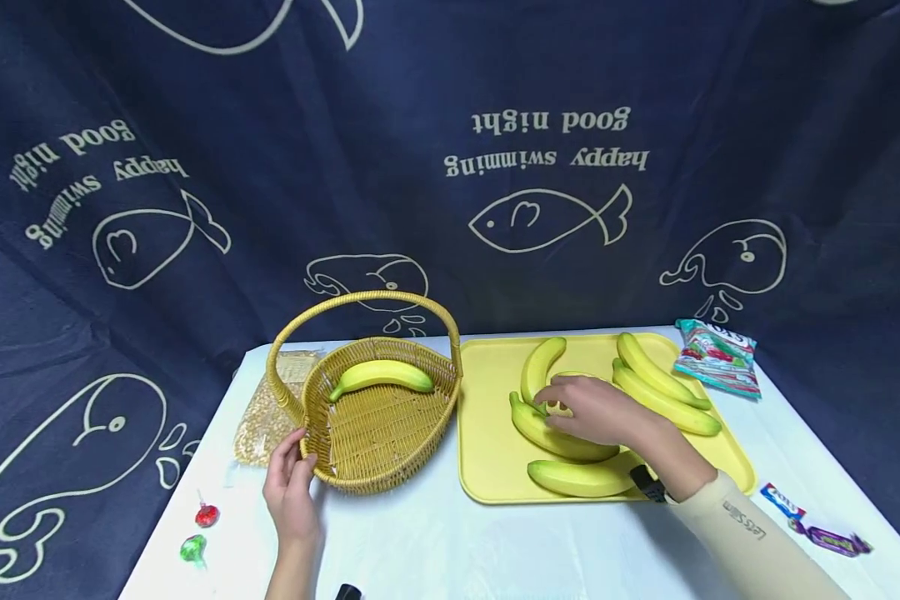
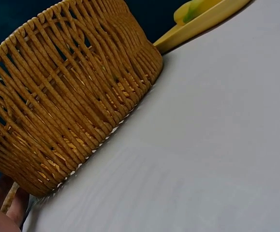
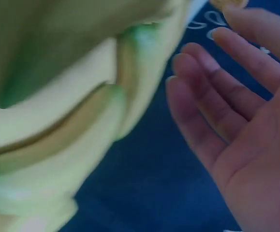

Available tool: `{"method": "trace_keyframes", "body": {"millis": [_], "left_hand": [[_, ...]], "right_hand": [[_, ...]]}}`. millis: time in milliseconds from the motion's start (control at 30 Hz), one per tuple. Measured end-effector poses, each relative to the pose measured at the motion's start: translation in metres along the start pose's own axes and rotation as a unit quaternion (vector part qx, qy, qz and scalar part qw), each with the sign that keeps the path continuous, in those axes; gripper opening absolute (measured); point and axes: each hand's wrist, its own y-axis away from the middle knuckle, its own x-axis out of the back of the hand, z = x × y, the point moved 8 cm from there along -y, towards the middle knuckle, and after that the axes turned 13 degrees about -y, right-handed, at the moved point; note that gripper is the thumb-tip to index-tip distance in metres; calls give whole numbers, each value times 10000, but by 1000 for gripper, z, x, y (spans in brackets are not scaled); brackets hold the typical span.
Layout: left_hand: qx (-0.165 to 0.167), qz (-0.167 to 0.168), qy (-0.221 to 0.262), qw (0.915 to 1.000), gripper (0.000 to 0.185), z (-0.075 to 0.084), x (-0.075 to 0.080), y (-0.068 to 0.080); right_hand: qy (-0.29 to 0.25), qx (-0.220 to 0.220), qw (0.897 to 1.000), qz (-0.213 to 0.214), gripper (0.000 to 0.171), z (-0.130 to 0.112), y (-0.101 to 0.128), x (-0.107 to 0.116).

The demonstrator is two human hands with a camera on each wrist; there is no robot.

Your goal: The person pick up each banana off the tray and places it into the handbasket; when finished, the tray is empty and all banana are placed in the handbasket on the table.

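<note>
Bench [image 1: 435,542]: white on top.
Left sweets: two, one red sweet [image 1: 207,515] and one green sweet [image 1: 192,549], left of the left hand [image 1: 294,492].
Right sweets: two, one blue-and-red sweet [image 1: 783,501] and one purple sweet [image 1: 834,541], nearer than the right hand [image 1: 592,408] and off to its right.
Left hand: pinches the basket's side, thumb inside.
Basket [image 1: 390,433]: one, just right of the left hand, with one banana [image 1: 384,375] in it.
Right hand: loose, grabbing nothing, over the yellow tray [image 1: 495,400].
Tray bananas [image 1: 562,439]: six that I can see, around and under the right hand, which partly hides one.
Bags: two, a see-through grain bag [image 1: 258,425] past the left hand, and a shiny candy bag [image 1: 717,358] far right of the right hand.
Room: a dark blue cloth [image 1: 420,183] past both hands, with fish, whales and upside-down words.
</note>
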Motion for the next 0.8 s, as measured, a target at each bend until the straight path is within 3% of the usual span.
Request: {"method": "trace_keyframes", "body": {"millis": [200, 400, 600, 800], "left_hand": [[31, 60, 57, 10000, 42, -1, 0, 0], [72, -43, -39, 10000, 43, -3, -2, -1], [69, -30, -87, 9999, 42, -5, -2, -2], [-4, -3, 28, 10000, 43, -4, 0, -2]], "right_hand": [[-112, -524, 9980, -339, 39, 25, 11, -24], [-72, -698, 9971, -285, 46, 31, 13, -31], [-74, -494, 9987, -28, 42, 20, 14, -16], [-35, -18, 9999, 141, 41, -8, 11, 3]]}}
